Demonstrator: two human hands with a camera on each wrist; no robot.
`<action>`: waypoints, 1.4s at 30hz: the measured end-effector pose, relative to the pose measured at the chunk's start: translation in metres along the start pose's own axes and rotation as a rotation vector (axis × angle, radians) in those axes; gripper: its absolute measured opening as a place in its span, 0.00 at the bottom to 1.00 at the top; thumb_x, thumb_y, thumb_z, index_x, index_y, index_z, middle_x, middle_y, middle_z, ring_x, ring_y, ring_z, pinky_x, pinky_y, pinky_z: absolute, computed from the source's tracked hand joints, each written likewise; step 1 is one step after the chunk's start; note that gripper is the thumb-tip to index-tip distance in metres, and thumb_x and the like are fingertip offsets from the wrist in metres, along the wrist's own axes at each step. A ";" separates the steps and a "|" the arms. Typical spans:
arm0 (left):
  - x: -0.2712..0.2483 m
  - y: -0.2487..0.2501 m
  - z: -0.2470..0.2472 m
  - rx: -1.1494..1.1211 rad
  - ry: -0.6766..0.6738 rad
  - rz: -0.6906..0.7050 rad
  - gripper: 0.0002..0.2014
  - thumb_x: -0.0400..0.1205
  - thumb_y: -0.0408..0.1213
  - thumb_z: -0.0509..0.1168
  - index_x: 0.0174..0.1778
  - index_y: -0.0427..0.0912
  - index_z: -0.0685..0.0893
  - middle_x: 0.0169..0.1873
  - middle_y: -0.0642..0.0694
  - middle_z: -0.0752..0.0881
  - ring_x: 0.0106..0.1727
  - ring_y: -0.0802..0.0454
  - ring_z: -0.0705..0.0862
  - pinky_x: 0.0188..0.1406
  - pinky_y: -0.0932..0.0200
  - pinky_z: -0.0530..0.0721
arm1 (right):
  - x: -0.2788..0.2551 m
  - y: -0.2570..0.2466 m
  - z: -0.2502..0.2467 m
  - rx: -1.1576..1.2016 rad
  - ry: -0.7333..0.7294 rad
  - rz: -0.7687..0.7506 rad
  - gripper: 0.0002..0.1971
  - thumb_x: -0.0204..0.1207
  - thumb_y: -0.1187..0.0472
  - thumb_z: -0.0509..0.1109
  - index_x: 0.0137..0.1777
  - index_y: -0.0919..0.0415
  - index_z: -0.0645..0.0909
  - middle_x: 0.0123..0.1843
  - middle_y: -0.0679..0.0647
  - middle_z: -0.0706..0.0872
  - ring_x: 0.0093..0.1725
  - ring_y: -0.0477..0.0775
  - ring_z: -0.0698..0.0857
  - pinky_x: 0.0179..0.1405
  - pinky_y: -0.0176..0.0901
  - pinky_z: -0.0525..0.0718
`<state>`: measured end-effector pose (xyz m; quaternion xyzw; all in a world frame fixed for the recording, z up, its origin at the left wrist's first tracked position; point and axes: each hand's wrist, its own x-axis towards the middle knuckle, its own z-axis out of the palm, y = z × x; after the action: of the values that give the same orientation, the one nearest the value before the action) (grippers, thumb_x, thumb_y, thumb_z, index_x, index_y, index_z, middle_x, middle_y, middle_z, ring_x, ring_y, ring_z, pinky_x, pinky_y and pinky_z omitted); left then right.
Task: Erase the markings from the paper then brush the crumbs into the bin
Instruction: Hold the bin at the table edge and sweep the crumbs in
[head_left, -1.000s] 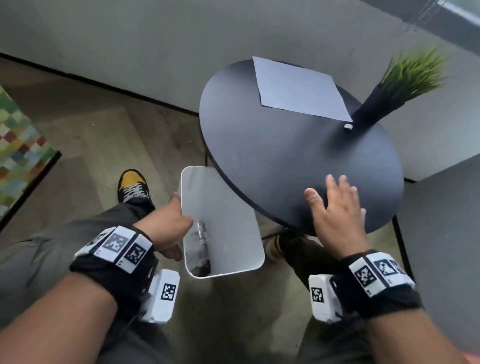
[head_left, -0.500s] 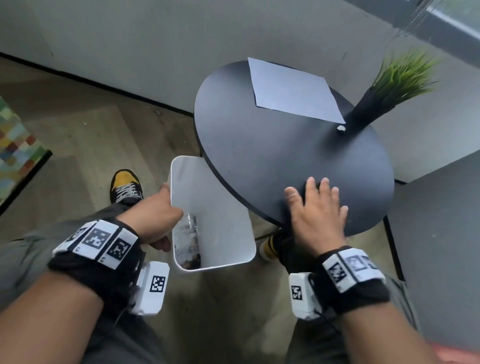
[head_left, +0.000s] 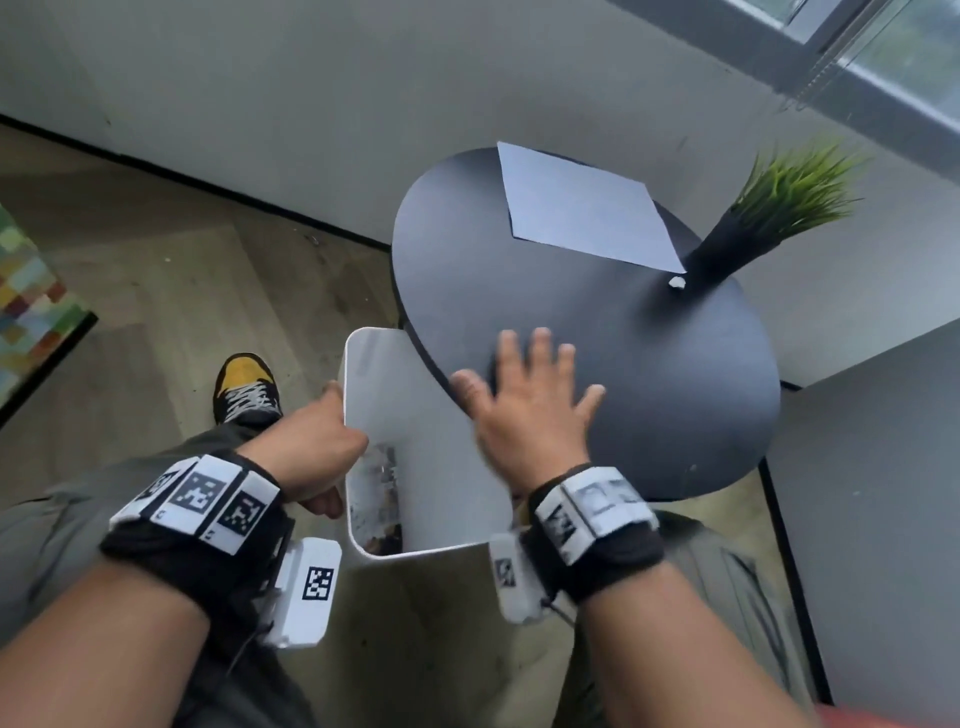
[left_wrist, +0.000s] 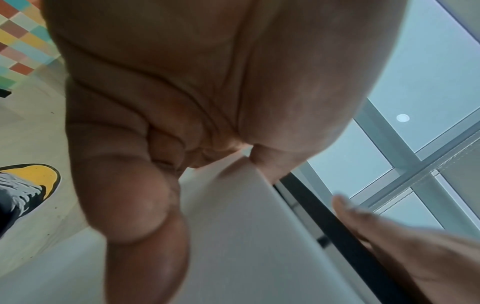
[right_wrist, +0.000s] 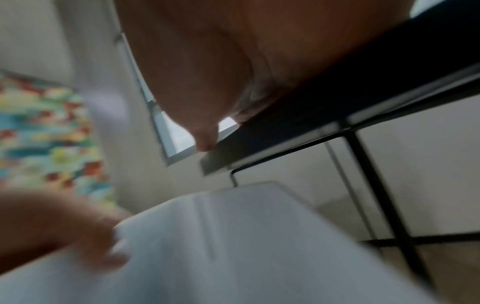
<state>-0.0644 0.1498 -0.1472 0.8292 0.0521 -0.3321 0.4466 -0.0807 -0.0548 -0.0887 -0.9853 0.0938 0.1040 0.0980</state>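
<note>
While the bin (head_left: 415, 467) is gripped at its near-left rim by the left hand (head_left: 311, 447), its mouth is held just below the table (head_left: 649, 389) edge; the right hand (head_left: 524, 410), fingers spread flat, lies directly right of it; crumbs cannot be made out.

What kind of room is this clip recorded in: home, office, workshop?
Probably an office lounge or a living space; I cannot tell which. The signs: a small round black side table with a potted artificial grass plant, wood-look flooring with a colourful checked rug, and a large window.
</note>
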 end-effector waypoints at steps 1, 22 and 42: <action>0.002 0.000 0.000 -0.016 0.002 0.006 0.21 0.80 0.33 0.55 0.70 0.48 0.65 0.37 0.29 0.88 0.25 0.33 0.89 0.21 0.48 0.87 | -0.010 -0.013 0.006 -0.042 -0.019 -0.172 0.37 0.78 0.28 0.43 0.85 0.42 0.46 0.88 0.50 0.39 0.85 0.59 0.35 0.77 0.77 0.36; 0.013 0.005 -0.002 -0.013 -0.019 0.016 0.24 0.79 0.39 0.61 0.72 0.49 0.67 0.37 0.30 0.89 0.25 0.32 0.89 0.20 0.45 0.87 | -0.028 -0.021 -0.001 0.060 -0.100 -0.500 0.40 0.76 0.29 0.47 0.85 0.45 0.50 0.88 0.46 0.45 0.86 0.48 0.40 0.83 0.64 0.38; 0.011 -0.001 -0.010 0.039 0.015 -0.015 0.22 0.83 0.32 0.55 0.73 0.48 0.61 0.43 0.29 0.87 0.25 0.36 0.90 0.21 0.49 0.87 | 0.023 -0.025 -0.004 0.115 0.067 -0.070 0.36 0.81 0.35 0.53 0.85 0.45 0.49 0.88 0.53 0.42 0.86 0.60 0.41 0.83 0.66 0.41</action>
<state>-0.0515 0.1558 -0.1511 0.8397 0.0552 -0.3303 0.4274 -0.0528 -0.0352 -0.0861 -0.9836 0.0683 0.0617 0.1550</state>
